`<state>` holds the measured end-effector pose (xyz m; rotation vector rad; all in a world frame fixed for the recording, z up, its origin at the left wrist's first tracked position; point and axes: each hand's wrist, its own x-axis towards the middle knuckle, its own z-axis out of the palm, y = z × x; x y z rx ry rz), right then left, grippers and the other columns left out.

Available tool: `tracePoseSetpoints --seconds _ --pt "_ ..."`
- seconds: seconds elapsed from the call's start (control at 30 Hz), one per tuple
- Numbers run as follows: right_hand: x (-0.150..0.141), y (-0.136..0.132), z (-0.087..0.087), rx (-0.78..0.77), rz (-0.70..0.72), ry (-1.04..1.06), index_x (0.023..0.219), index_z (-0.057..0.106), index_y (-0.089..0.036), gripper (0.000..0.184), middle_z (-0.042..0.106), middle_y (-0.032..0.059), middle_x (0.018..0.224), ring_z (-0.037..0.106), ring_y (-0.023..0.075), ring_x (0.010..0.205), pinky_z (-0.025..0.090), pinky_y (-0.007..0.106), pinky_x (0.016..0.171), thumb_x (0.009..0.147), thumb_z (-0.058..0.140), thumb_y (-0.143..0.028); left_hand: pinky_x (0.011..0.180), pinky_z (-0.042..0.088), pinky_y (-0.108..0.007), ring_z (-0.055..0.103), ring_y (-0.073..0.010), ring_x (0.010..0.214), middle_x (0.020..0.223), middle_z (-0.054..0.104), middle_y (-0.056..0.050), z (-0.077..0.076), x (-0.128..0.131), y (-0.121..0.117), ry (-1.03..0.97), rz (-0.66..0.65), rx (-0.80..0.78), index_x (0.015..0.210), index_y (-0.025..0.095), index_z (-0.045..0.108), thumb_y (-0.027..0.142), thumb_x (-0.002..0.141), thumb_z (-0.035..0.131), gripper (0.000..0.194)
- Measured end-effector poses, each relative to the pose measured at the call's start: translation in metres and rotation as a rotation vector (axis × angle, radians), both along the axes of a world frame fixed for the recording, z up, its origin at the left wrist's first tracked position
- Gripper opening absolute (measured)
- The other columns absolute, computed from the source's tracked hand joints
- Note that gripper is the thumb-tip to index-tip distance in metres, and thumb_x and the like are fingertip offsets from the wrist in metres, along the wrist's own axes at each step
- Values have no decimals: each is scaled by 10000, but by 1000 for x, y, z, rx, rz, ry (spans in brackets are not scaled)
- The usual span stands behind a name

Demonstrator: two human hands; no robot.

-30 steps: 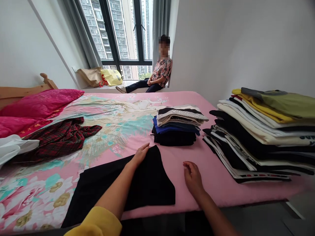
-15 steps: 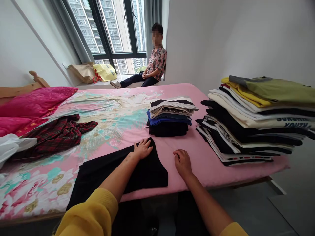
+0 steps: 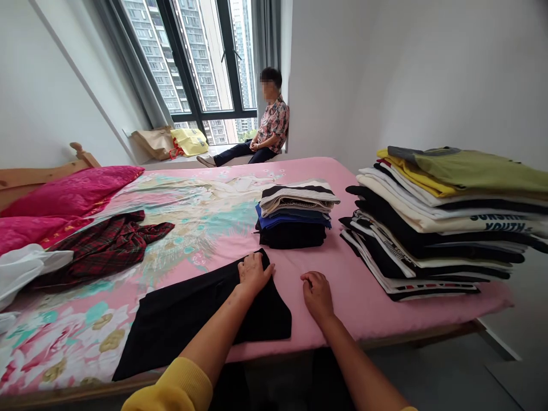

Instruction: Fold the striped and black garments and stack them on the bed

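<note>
A black garment [image 3: 192, 314] lies flat on the pink flowered bedsheet [image 3: 205, 222] at the bed's near edge. My left hand [image 3: 253, 272] rests on its far right corner, fingers curled over the cloth edge as if pinching it. My right hand [image 3: 317, 294] lies on the bare sheet just right of the garment, fingers loosely curled and holding nothing. Beyond my hands sits a small stack of folded clothes [image 3: 295, 214].
A tall pile of folded shirts [image 3: 445, 220] fills the bed's right side. A red plaid garment [image 3: 105, 242], white cloth [image 3: 25, 265] and magenta pillows [image 3: 68, 191] lie at left. A person [image 3: 268, 128] sits on the window ledge beside paper bags [image 3: 171, 141].
My left hand went from lying flat with spread fingers to curling over the garment's far corner. My right hand stayed on the sheet. The camera view shifted slightly.
</note>
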<state>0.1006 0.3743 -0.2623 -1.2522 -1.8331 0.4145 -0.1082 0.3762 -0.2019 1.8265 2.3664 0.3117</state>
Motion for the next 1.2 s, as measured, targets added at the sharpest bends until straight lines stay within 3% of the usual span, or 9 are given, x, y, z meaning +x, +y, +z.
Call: tracePoseSetpoints --seconds 0.1,0.2,0.33,0.43,0.63,0.77,0.97,1.1,1.2 --pt "-1 0 0 -11 3 6 839 589 -200 191 618 54 899 535 213 915 410 382 857 790 428 -109 952 345 -440 472 -321 1166 1223 543 -179 6 -9 16 8 65 9 1189 145 490 545 755 509 590" --pt "-3 1 -1 -22 8 17 836 583 -201 190 616 56 896 540 215 906 417 385 847 796 426 -103 953 350 -429 491 -313 1153 1202 567 -183 1 -9 23 3 115 1 1163 130 520 490 804 459 511" --pt "-5 2 -2 -59 19 30 843 583 -207 186 613 53 911 548 219 914 428 385 837 818 417 -126 1096 175 -460 312 -281 1341 1433 393 -179 -8 1 23 8 110 -8 1344 115 394 426 847 411 587" --pt "-5 2 -4 -81 38 36 861 587 -215 199 615 48 915 558 216 915 441 377 835 837 402 -145 1127 46 -499 149 -278 1410 1519 222 -169 -4 5 20 63 83 -27 1427 76 269 450 862 354 683" --pt "-7 17 -32 22 57 23 801 602 -209 205 638 53 844 598 224 842 485 370 758 799 410 -136 1105 -8 -578 66 -307 1421 1527 145 -192 5 -1 14 122 208 -135 1432 7 232 541 848 233 792" --pt "-5 25 -44 67 69 14 778 619 -208 210 650 56 827 610 222 827 497 366 750 789 420 -143 1078 -1 -632 32 -322 1421 1538 96 -176 1 0 9 21 161 -266 1452 43 169 588 799 263 856" --pt "-6 21 -36 30 52 21 801 637 -213 207 658 61 855 613 227 841 500 363 755 805 431 -188 1103 9 -592 58 -286 1425 1542 128 -142 9 -13 -5 -30 103 -177 1460 105 193 584 814 237 806" --pt "-4 10 -24 -24 49 33 825 632 -206 213 649 66 878 592 234 868 478 380 793 809 420 -217 1064 -77 -634 29 -323 1421 1543 146 -125 3 -25 -25 23 119 -148 1447 206 271 623 805 269 765" --pt "1 1 -18 -60 49 25 847 623 -182 214 641 84 911 563 246 919 439 407 868 795 422 -233 1041 -63 -673 3 -331 1420 1556 109 -89 -2 -25 -36 -29 125 -177 1454 281 224 668 783 294 778"
